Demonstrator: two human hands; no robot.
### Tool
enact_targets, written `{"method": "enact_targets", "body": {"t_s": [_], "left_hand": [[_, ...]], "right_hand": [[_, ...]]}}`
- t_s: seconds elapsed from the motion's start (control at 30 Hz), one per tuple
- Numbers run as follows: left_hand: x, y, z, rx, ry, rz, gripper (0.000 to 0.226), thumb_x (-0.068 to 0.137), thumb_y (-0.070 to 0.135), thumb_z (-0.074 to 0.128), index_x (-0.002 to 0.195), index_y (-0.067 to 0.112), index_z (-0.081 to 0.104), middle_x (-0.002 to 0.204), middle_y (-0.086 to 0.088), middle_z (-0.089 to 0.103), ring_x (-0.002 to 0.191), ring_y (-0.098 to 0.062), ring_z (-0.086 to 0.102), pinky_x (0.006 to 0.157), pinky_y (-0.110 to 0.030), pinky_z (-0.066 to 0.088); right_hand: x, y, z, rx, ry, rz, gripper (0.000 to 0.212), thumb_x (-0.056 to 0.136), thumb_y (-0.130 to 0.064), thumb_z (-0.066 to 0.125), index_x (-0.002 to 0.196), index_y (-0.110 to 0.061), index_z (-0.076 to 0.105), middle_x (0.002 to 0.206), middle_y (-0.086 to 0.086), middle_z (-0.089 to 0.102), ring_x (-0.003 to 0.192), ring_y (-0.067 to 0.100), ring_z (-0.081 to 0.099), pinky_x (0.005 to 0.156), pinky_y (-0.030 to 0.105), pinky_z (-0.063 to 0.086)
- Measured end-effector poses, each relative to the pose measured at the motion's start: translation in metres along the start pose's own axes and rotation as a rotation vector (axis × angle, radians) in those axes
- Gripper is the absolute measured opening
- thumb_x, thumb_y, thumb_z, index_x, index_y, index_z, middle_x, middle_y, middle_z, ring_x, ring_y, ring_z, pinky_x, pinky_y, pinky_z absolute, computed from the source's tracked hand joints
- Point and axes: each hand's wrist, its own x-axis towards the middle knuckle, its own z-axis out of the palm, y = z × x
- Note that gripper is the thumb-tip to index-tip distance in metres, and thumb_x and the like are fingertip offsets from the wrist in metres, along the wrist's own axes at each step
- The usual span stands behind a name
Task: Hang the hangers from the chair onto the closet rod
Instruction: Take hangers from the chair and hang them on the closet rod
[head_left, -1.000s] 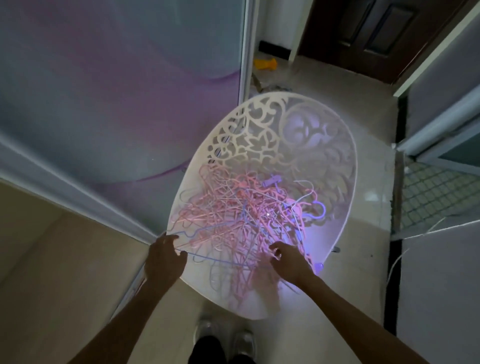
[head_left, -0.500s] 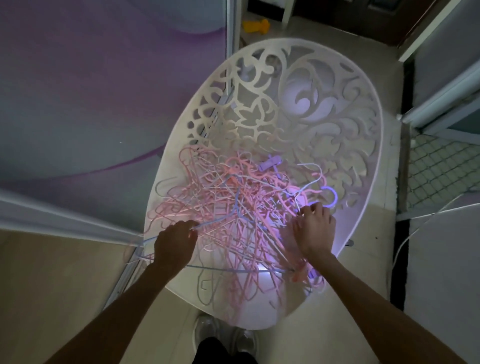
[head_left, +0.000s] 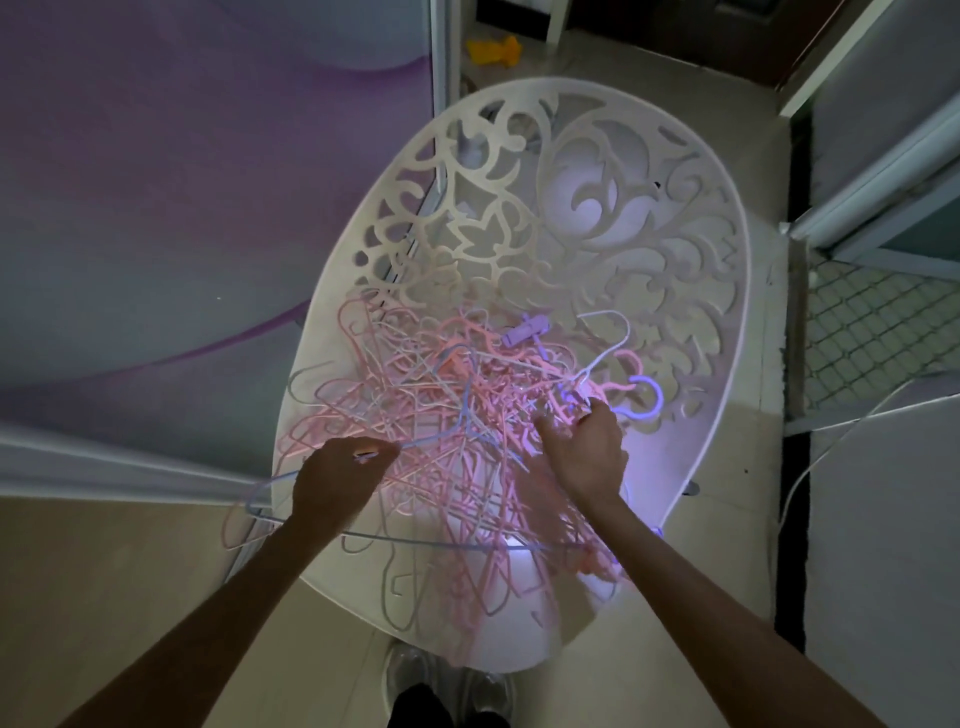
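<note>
A tangled heap of pink hangers (head_left: 415, 415) fills the white chair (head_left: 597, 218). The left hand (head_left: 337, 478) grips a pale blue hanger (head_left: 363, 535) at the heap's near edge; the right hand (head_left: 587, 447) clutches hangers within it.

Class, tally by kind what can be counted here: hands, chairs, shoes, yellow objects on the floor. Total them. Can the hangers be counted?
Hands: 2 (left hand, right hand, both gripping hangers)
Chair: 1
Shoes: 2
Yellow object on floor: 1
Total: 6
Hangers: tangled pile, too overlapped to count
</note>
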Motion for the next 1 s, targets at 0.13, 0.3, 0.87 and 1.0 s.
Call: {"method": "enact_targets", "body": {"t_s": [0.13, 0.3, 0.87, 1.0], "left_hand": [[0.01, -0.001, -0.015, 0.092, 0.037, -0.003, 0.036, 0.081, 0.051, 0.063, 0.087, 0.018, 0.076, 0.092, -0.002, 0.075, 0.091, -0.02, 0.069, 0.082, -0.027, 0.047], [0.027, -0.009, -0.025, 0.11, 0.022, -0.065, 0.033, 0.083, 0.044, 0.064, 0.093, 0.014, 0.075, 0.1, -0.005, 0.074, 0.1, -0.022, 0.067, 0.089, -0.031, 0.047], [0.024, 0.037, -0.008, 0.29, 0.163, 0.167, 0.044, 0.085, 0.031, 0.063, 0.124, 0.012, 0.056, 0.128, -0.01, 0.057, 0.119, -0.03, 0.05, 0.097, -0.037, 0.039], [0.056, 0.068, 0.005, 0.317, 0.064, 0.332, 0.044, 0.09, 0.03, 0.056, 0.131, 0.016, 0.051, 0.138, -0.006, 0.049, 0.126, -0.026, 0.043, 0.102, -0.037, 0.037]], "right_hand": [[0.012, 0.008, -0.014, 0.108, 0.073, 0.023, 0.026, 0.095, -0.034, 0.046, 0.104, -0.013, 0.058, 0.085, 0.016, 0.063, 0.088, 0.038, 0.061, 0.068, 0.035, 0.039], [0.021, 0.024, -0.037, 0.235, -0.046, -0.133, 0.018, 0.096, -0.026, 0.049, 0.082, -0.028, 0.06, 0.065, 0.002, 0.061, 0.075, 0.034, 0.064, 0.068, 0.036, 0.045], [0.053, 0.014, -0.048, 0.434, -0.115, 0.173, 0.04, 0.089, -0.042, 0.057, 0.068, -0.008, 0.058, 0.067, 0.01, 0.058, 0.06, 0.02, 0.052, 0.06, 0.027, 0.038], [0.062, 0.009, -0.04, 0.289, -0.033, 0.123, 0.047, 0.09, -0.038, 0.055, 0.073, 0.005, 0.063, 0.072, 0.021, 0.065, 0.069, 0.03, 0.061, 0.069, 0.032, 0.045]]}}
